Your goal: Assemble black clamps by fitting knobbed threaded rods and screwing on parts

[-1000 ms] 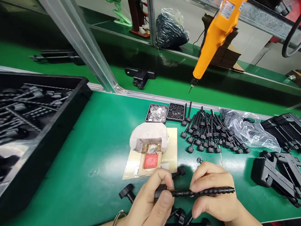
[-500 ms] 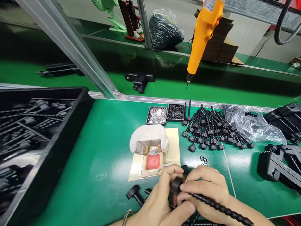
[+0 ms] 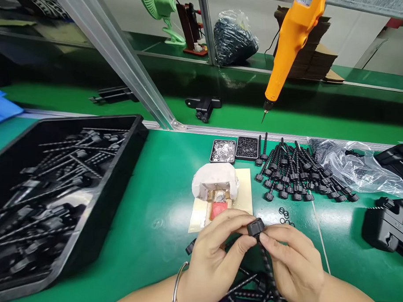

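Note:
My left hand and my right hand meet low in the middle of the view, both pinching one black threaded rod with a knob head. The knob points up and away from me, and the rod's shaft runs down between my hands. More black rods lie on the green mat under my hands. Just beyond my fingers sits a white padded fixture with a red pad on a cream sheet, with a few small black rings to its right.
A big black tray of rods fills the left. Two small trays of washers and screws, a pile of knob rods, a plastic bag and black clamp bodies lie right. An orange electric screwdriver hangs above.
The rod lay level between my hands; I have turned it so the knob end faces up and away. Both hands have closed in on the knob. My view shifted left.

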Action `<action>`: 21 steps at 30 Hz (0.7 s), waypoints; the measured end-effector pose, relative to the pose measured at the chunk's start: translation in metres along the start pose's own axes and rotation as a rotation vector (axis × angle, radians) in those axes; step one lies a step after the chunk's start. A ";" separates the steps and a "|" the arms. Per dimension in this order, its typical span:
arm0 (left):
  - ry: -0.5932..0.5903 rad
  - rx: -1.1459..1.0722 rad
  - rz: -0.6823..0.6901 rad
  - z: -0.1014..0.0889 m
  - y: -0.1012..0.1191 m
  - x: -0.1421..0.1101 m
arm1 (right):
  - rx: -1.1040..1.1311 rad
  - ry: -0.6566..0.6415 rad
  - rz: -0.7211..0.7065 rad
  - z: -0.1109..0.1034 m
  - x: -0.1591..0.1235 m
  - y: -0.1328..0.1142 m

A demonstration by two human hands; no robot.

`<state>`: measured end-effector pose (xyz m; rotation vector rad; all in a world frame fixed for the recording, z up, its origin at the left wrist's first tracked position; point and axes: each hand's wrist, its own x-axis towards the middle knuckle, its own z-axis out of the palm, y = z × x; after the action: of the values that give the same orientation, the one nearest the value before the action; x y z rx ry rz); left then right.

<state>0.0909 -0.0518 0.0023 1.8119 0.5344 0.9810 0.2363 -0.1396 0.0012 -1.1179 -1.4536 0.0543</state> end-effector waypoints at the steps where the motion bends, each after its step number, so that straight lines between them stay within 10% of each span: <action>1: -0.027 0.026 0.022 -0.001 0.001 0.001 | 0.035 -0.004 0.059 -0.002 0.000 0.000; 12: -0.327 0.128 0.191 -0.002 0.008 0.004 | 0.662 -0.255 0.981 -0.016 0.013 0.012; 21: -0.334 0.188 0.265 -0.004 0.002 0.003 | 0.354 -0.297 0.497 -0.020 0.006 0.006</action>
<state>0.0887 -0.0486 0.0064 2.2019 0.1863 0.7951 0.2570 -0.1443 0.0069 -1.1798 -1.3193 0.8246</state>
